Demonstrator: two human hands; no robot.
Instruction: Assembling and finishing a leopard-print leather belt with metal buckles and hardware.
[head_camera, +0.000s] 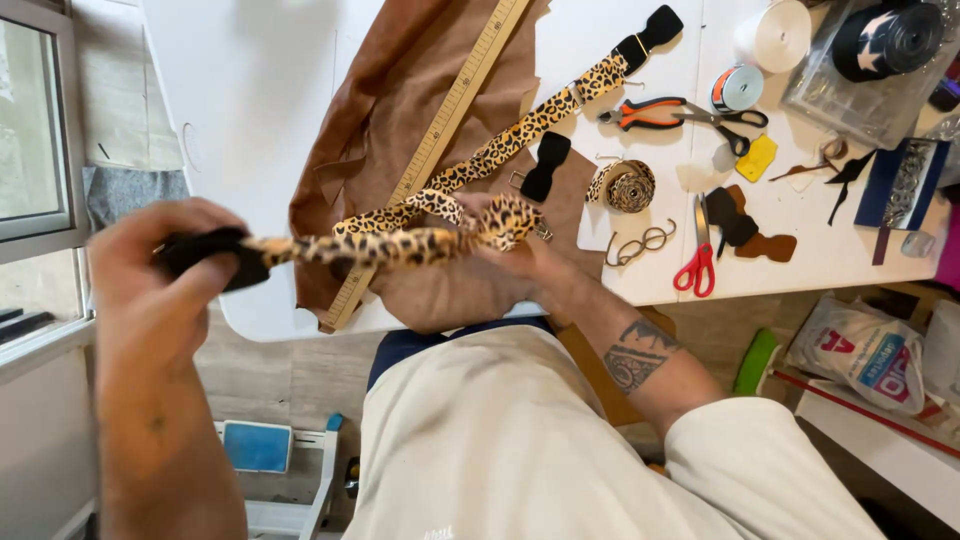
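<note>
A long leopard-print strap (395, 245) with black end tabs stretches between my hands. My left hand (150, 265) pinches the near black end tab (215, 255). My right hand (470, 275) is closed on the strap where it folds at a metal ring, just above the table's edge. The rest of the strap (520, 130) runs away across the white table (260, 100) to its far black tab (650, 30). Under it lie a brown leather piece (400, 90) and a wooden ruler (450, 110).
On the table's right part lie red-handled scissors (698, 265), orange-handled pliers (645, 113), black scissors (730, 125), a coiled leopard strap (628, 185), a black bow-shaped piece (545, 165), tape rolls (775, 35) and a clear plastic tray (870, 70). A printed bag (865, 350) sits on the floor.
</note>
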